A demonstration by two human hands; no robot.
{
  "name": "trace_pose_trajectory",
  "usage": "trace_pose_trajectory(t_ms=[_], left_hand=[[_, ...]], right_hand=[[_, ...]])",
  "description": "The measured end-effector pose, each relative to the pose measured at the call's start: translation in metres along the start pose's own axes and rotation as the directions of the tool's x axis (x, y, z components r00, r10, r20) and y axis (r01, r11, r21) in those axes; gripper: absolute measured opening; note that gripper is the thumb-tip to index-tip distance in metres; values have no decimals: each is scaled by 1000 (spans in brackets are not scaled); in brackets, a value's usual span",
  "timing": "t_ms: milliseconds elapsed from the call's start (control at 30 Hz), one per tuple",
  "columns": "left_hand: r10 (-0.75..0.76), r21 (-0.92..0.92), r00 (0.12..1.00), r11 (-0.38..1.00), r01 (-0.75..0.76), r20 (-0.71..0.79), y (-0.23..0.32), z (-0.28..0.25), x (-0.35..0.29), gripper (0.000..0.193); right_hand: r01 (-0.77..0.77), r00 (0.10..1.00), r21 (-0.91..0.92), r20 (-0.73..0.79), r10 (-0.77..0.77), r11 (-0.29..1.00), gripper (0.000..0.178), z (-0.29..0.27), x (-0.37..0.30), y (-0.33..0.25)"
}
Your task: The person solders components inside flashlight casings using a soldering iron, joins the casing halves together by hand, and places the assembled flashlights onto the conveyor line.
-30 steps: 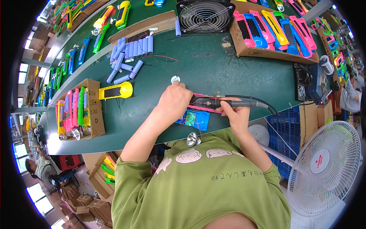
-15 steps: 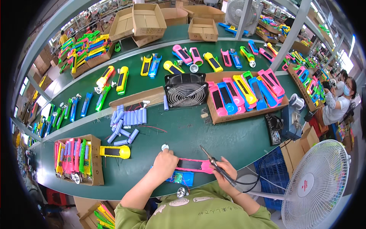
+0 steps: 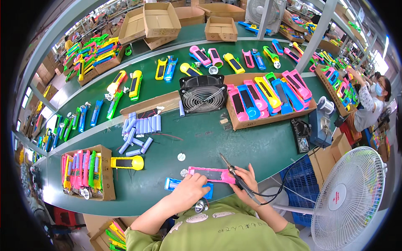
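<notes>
My right hand (image 3: 246,184) grips a soldering iron (image 3: 239,180), its tip pointing up and left, and touches the right end of a pink flashlight housing (image 3: 215,175). Just below that housing lies a blue housing (image 3: 171,183), partly hidden beneath my left hand (image 3: 188,192). The left fingers are bent and drawn together over the blue housing; whatever is between them is hidden. A clear round piece (image 3: 184,172) sits at the pink housing's left end, and a small white disc (image 3: 181,157) lies farther up the table. Close to my shirt is a silvery lamp head (image 3: 201,206).
Several purple battery cells (image 3: 146,125) lie left of a fan unit (image 3: 204,98). A carton of housings (image 3: 251,124) stands right, another carton (image 3: 109,178) left beside a yellow housing (image 3: 130,162). A white fan (image 3: 349,201) is at the lower right.
My left hand has moved from the small white disc down and right to the blue housing, leaving the disc on the table. The pink housing has shifted up and left.
</notes>
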State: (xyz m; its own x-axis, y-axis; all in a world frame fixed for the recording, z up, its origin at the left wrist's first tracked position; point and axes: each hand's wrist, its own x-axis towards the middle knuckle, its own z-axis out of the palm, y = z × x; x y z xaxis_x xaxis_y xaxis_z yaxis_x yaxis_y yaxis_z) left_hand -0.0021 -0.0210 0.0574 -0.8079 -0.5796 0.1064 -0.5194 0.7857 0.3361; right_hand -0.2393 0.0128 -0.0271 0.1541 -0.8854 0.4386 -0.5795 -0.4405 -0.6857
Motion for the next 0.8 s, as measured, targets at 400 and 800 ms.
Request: trace_pose_trajectory(t_ms=[400,800], left_hand=[[-28,-205,980,979,-13,-196,-16,38,-19,14],[-439,-107,858,898,426,-267,-21,59,13,6]], right_hand=[[48,999,75,0,-48,996,50,7,-1,-2],[106,990,245,67,-126,964,41,7,29,-2]])
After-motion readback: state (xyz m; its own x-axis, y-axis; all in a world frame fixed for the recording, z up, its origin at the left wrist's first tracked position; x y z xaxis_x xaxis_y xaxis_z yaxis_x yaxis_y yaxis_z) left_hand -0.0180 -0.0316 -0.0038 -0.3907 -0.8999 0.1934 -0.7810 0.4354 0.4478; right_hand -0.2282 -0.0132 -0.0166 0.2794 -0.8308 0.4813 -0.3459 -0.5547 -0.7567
